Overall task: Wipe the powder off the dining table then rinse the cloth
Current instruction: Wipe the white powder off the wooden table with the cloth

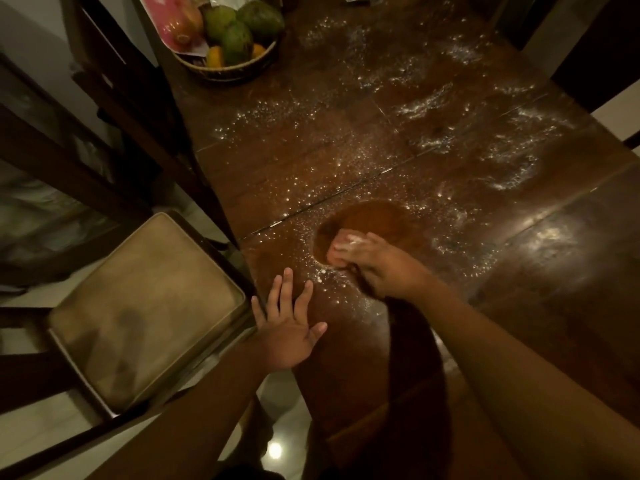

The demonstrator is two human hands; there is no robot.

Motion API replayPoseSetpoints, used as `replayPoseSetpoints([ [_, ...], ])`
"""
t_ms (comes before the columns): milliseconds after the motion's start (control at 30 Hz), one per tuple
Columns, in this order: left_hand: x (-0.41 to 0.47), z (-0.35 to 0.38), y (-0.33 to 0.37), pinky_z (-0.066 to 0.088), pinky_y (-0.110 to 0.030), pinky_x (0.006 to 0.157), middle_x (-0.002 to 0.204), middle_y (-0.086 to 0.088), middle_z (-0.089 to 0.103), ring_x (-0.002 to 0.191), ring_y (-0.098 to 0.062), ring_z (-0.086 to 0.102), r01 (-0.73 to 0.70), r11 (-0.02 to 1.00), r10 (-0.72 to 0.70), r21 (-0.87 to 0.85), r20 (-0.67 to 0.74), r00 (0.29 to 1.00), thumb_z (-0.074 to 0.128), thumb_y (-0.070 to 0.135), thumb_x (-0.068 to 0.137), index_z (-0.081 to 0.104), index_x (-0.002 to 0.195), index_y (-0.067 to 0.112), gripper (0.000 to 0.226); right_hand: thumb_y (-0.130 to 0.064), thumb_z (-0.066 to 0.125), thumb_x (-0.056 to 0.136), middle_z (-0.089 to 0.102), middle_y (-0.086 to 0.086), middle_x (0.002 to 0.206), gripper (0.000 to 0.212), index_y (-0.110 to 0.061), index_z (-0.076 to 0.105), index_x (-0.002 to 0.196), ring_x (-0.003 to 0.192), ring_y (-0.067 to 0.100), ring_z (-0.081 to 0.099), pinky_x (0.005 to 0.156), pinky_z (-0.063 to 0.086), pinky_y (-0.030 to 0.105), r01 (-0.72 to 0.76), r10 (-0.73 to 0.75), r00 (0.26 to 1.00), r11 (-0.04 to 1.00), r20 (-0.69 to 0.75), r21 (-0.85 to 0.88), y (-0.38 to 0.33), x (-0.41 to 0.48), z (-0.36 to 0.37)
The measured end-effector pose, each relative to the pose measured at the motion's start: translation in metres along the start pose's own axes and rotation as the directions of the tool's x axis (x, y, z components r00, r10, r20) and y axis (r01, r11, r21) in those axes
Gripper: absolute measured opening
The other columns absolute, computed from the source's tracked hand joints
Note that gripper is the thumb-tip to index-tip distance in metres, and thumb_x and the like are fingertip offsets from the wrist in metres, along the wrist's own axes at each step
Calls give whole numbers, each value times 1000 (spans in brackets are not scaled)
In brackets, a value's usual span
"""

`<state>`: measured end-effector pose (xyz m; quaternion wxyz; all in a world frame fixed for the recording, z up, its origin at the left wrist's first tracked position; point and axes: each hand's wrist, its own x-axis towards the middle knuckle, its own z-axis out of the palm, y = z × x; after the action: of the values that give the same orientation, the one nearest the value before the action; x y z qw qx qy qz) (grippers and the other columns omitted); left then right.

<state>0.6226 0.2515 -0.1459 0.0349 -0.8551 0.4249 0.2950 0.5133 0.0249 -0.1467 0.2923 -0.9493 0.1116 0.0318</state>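
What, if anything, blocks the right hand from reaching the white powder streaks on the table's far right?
Probably reachable: the right hand, gripping a pale crumpled cloth, has only dark wooden table between it and the white powder streaks.

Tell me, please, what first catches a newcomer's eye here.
White powder is scattered over most of the dark dining table, except one wiped oval patch near the front. There the right hand grips a pinkish cloth, while the left hand is spread open beside it. A fruit basket stands far left.
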Motion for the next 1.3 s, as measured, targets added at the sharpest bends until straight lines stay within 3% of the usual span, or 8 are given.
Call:
replayPoseSetpoints([
  [100,1,3,-1,-10,-64,113,147,0,-43,144,-24,-30,-8,999,7,35,20,1000,8,75,79,-9,154,33,87,2,47,92,41,-5,156,65,-30,44,148,149,15,26,126,8,42,-282,293,930,956,-221,81,16,12,-14],
  [200,0,-2,-1,-13,-63,113,140,2,-50,142,-25,-35,-9,1000,8,21,57,998,29,64,95,-15,152,34,78,-1,44,96,36,2,159,59,-21,40,151,152,23,19,126,8,43,-417,419,848,905,-324,79,-15,47,-5],
  [433,1,-9,-7,-15,-66,111,143,0,-54,134,-24,-46,-73,995,83,-62,172,982,29,60,97,-19,151,33,78,9,57,84,54,2,146,64,-23,57,139,143,13,33,124,17,41,35,-31,999,996,-42,78,-31,29,11],
  [633,0,-14,-8,-14,-68,110,140,-1,-56,131,-25,-50,-94,991,113,-94,227,967,27,61,97,-24,150,30,79,14,52,82,54,0,146,69,-26,57,139,141,18,38,121,28,49,-431,488,774,873,-403,229,-26,-21,11],
  [767,0,-14,-9,-13,-67,111,142,0,-55,133,-25,-48,-84,990,108,-112,230,967,30,61,97,-21,151,31,80,3,48,83,57,-3,142,61,-25,59,135,142,14,38,117,31,45,-74,104,974,986,-201,148,-65,-54,59],
  [933,1,-15,-9,-12,-67,111,141,0,-56,132,-25,-48,-82,990,109,-116,248,963,36,59,96,-22,150,31,84,-12,46,88,53,-8,146,52,-26,60,137,145,10,36,120,31,43,-15,35,991,988,-130,153,-39,-105,51],
  [1133,-1,-20,-10,-14,-66,111,138,3,-59,130,-23,-51,-92,981,133,-171,244,961,42,52,97,-22,150,32,85,-8,47,101,44,-10,148,48,-25,50,145,143,11,36,116,35,32,-371,534,723,835,-438,406,-41,-44,32],
  [1300,-2,-16,-10,-11,-64,113,141,6,-55,133,-20,-48,-88,978,126,-187,201,972,44,52,97,-16,152,32,84,3,51,91,54,5,145,55,-17,54,142,142,7,26,121,26,43,-168,228,907,967,-353,194,-72,25,50],
])
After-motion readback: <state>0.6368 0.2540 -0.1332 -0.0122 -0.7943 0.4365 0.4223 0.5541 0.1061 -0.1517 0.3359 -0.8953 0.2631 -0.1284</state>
